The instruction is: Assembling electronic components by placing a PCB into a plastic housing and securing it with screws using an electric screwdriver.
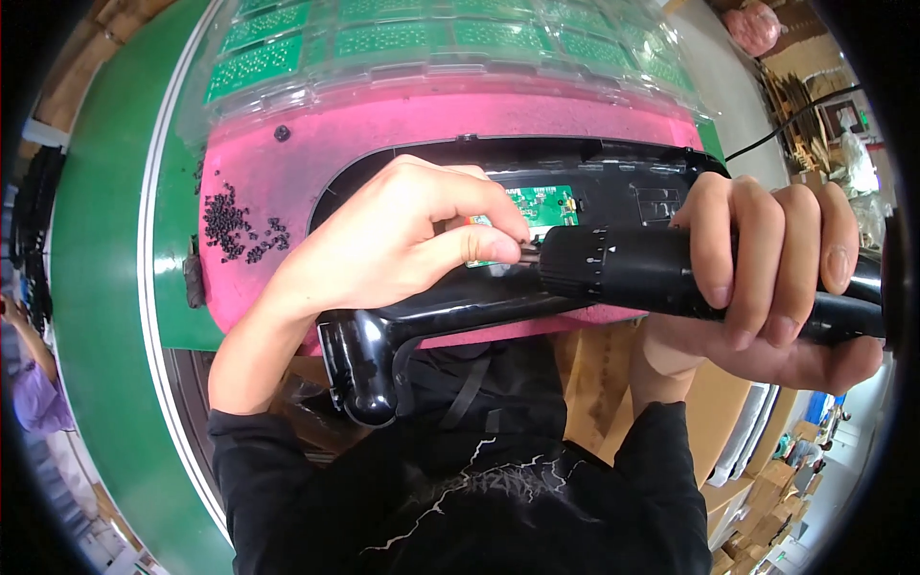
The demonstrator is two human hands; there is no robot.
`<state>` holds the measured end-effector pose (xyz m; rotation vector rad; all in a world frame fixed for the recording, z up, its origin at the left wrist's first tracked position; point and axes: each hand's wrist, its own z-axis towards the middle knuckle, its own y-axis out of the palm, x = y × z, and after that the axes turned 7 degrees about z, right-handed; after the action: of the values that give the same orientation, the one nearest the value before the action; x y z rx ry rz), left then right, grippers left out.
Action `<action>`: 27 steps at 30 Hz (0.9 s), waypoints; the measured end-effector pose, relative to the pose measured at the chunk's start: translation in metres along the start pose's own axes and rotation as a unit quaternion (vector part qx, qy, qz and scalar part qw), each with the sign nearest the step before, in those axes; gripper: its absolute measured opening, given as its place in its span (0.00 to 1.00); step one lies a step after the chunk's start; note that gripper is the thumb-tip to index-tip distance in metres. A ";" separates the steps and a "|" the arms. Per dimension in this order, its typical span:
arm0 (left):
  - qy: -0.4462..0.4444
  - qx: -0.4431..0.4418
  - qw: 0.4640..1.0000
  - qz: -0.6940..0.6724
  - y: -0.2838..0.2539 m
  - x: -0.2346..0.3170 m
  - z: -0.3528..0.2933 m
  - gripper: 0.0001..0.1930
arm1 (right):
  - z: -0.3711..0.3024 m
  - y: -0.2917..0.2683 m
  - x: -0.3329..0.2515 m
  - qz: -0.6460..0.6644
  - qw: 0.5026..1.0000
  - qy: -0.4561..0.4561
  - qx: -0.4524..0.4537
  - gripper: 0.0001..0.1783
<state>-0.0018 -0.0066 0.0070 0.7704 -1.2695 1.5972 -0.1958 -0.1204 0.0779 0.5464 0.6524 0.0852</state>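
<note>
My right hand (771,254) wraps around a thick black electric screwdriver (623,264), held almost level with its nose to the left. At that nose my left hand (407,235) pinches with thumb and forefinger around the tip of the bit (530,255). Whatever small piece sits between those fingertips is hidden. Beneath both hands lies a black plastic housing (613,168), hollow side up, with a rounded handle-like end (362,369) toward me. A green circuit board (548,204) rests inside it, partly covered by my left fingers and the tool.
The housing lies on a pink mat (412,115) over a green table (115,268). Small black screws (230,225) are heaped at the mat's left, near a dark stick-like piece (194,273). Clear trays (441,77) of green boards stand at the back. A person's purple sleeve (40,393) shows far left.
</note>
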 end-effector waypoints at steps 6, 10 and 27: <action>0.112 0.145 0.953 0.242 -0.002 -0.003 0.001 0.04 | -0.010 -0.010 -0.014 -0.156 0.986 0.049 -0.036 0.31; 0.040 0.121 0.969 0.211 0.005 -0.001 0.001 0.04 | -0.022 -0.036 -0.013 -0.202 0.978 0.045 0.011 0.33; 0.009 0.085 0.963 0.256 0.008 -0.003 0.000 0.05 | -0.015 -0.035 0.007 -0.280 0.947 0.134 0.079 0.32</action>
<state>-0.0082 -0.0078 0.0014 0.5499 -1.4052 2.1456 -0.2021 -0.1416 0.0462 0.4900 1.0654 -0.4379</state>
